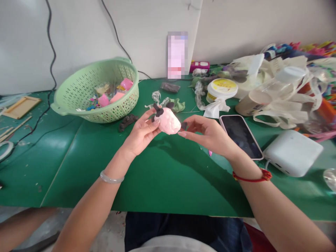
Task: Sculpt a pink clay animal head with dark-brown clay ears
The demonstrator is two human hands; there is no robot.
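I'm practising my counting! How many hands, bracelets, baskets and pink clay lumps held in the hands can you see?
Hands: 2 (left hand, right hand)
Bracelets: 2 (pale bangle, red cord bracelet)
Baskets: 1 (green plastic basket)
Pink lumps: 1 (pink clay lump)
Total: 6

White wall panels point(147, 31) meeting at a vertical joint stand behind a long green-topped work table point(168, 185) with a seam across its surface, while black cables point(49, 45) run down the wall and a grey floor point(110, 225) shows below the table's near edge.
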